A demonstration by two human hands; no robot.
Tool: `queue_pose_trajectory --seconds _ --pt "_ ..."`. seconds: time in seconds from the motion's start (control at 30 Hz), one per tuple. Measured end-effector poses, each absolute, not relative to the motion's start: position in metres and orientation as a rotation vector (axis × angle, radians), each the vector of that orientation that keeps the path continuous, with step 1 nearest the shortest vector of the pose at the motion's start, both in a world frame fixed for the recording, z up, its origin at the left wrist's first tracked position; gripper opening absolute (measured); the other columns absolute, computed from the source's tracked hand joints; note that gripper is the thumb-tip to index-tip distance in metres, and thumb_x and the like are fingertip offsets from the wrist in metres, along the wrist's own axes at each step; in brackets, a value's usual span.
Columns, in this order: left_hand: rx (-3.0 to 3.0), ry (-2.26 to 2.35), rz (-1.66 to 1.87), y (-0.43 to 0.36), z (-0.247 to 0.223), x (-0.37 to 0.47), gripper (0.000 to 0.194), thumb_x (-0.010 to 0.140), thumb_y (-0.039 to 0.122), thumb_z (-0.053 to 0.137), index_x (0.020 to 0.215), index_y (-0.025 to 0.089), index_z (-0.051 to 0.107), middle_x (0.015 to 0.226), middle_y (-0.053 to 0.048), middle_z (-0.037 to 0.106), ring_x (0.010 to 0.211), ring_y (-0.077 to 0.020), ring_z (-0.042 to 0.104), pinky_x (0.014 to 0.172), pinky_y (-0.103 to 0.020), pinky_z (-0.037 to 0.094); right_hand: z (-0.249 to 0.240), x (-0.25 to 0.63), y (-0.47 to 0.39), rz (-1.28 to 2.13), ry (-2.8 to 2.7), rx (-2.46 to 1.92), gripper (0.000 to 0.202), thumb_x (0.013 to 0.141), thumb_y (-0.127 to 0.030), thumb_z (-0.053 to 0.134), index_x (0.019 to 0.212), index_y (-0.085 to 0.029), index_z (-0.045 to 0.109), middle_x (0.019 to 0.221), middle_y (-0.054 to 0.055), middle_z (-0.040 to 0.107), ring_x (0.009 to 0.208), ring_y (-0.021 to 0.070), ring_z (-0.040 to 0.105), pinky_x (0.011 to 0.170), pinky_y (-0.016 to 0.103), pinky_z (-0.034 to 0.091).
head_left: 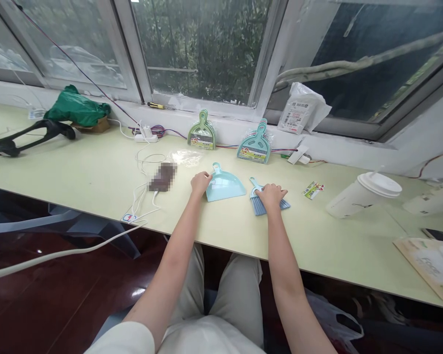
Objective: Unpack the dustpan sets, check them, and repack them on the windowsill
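A light blue dustpan (226,187) lies on the pale table, its looped handle pointing to the window. My left hand (201,183) is closed on the dustpan's left edge near the handle. To the right, a small blue brush (259,204) lies with its bristles toward me. My right hand (272,196) rests over the brush, its fingers bent around the brush's body; the handle sticks out to the upper left. Dustpan and brush lie apart, side by side.
Packaged dustpan sets, green (202,135) and blue (254,147), lean at the wall. A clear wrapper (186,157), white cables and a blurred dark object (163,177) lie left. Right are a small card (313,190), a white cup (362,195) and a tissue pack (430,265).
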State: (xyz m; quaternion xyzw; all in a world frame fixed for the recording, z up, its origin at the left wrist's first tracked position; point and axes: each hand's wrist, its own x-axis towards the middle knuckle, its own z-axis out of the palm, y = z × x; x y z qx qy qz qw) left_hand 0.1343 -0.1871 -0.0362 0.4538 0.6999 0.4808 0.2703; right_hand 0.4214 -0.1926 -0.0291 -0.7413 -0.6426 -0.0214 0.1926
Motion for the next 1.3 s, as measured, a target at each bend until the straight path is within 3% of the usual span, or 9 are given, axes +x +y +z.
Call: queue_pose_trajectory --seconds 0.1,0.3,0.4,0.5,0.6,0.73,1.0,1.17,1.3 --pt "1.322 1.952 1.243 -0.187 -0.037 0.142 0.029 0.072 0.039 0.068 0.054 0.022 0.053 0.078 -0.011 0.064 0.112 -0.0319 0.052 0.09 -0.036 0.04 -0.027 0.418 -0.194 0.001 -1.834 -2.063 0.014 0.065 -0.028 0.067 0.072 -0.016 0.065 0.088 0.016 0.065 0.099 0.0317 0.051 0.088 0.051 0.028" --pt "1.737 1.743 1.104 -0.196 -0.036 0.176 0.03 0.075 0.036 0.063 0.052 0.021 0.051 0.064 -0.008 0.058 0.09 -0.0274 0.059 0.075 -0.031 0.038 -0.017 0.405 -0.194 0.008 -1.681 -1.892 0.022 0.076 -0.033 0.053 0.086 -0.017 0.067 0.097 0.013 0.067 0.101 0.0294 0.049 0.09 0.046 0.025" --pt "2.104 1.535 0.895 -0.205 -0.035 0.197 0.025 0.081 0.04 0.055 0.066 0.021 0.06 0.076 -0.005 0.062 0.082 -0.0209 0.058 0.073 -0.029 0.038 -0.018 0.393 -0.195 0.051 -1.837 -1.806 0.022 0.079 -0.034 0.054 0.088 -0.02 0.068 0.1 0.01 0.068 0.102 0.027 0.051 0.093 0.045 0.024" --pt "2.448 1.348 0.764 -0.211 -0.032 0.208 0.025 0.087 0.037 0.046 0.081 0.021 0.064 0.094 -0.005 0.062 0.088 -0.0181 0.056 0.076 -0.029 0.04 -0.023 0.384 -0.195 0.088 -1.984 -1.716 0.019 0.081 -0.03 0.055 0.09 -0.022 0.07 0.105 0.008 0.069 0.106 0.0254 0.051 0.098 0.045 0.02" --pt "2.664 1.418 0.8 -0.211 -0.028 0.205 0.018 0.084 0.026 0.05 0.093 0.02 0.064 0.099 -0.007 0.061 0.096 -0.0207 0.054 0.082 -0.032 0.039 -0.027 0.383 -0.194 0.14 -2.025 -1.651 0.017 0.082 -0.031 0.056 0.09 -0.025 0.071 0.107 0.005 0.069 0.109 0.025 0.052 0.101 0.047 0.017" --pt "2.837 1.562 0.839 -0.206 -0.028 0.195 0.029 0.081 0.014 0.052 0.109 0.02 0.06 0.111 -0.01 0.058 0.102 -0.0238 0.05 0.084 -0.036 0.037 -0.027 0.384 -0.193 0.201 -2.044 -1.594 0.015 0.083 -0.034 0.059 0.088 -0.028 0.072 0.106 0.002 0.07 0.11 0.0242 0.052 0.103 0.047 0.017" --pt "3.002 1.457 0.566 -0.203 -0.031 0.2 0.021 0.089 0.015 0.047 0.096 0.018 0.066 0.092 -0.01 0.061 0.086 -0.0209 0.055 0.073 -0.032 0.037 -0.021 0.377 -0.194 0.2 -2.148 -1.555 0.016 0.083 -0.036 0.06 0.088 -0.027 0.073 0.104 0.003 0.071 0.108 0.0234 0.054 0.1 0.043 0.026" --pt "2.986 1.408 0.463 -0.204 -0.027 0.205 0.019 0.087 0.011 0.049 0.092 0.016 0.067 0.088 -0.01 0.063 0.079 -0.0185 0.058 0.068 -0.029 0.038 -0.01 0.383 -0.195 0.313 -2.242 -1.593 0.017 0.078 -0.035 0.066 0.089 -0.025 0.074 0.102 0.003 0.071 0.098 0.0209 0.06 0.087 0.031 0.039" --pt "2.984 1.289 0.414 -0.207 -0.028 0.209 0.02 0.087 0.011 0.05 0.096 0.016 0.067 0.09 -0.01 0.064 0.082 -0.0189 0.06 0.068 -0.029 0.04 -0.005 0.39 -0.2 0.375 -2.238 -1.665 0.017 0.074 -0.037 0.069 0.084 -0.024 0.073 0.096 0.002 0.072 0.094 0.02 0.062 0.078 0.027 0.042"
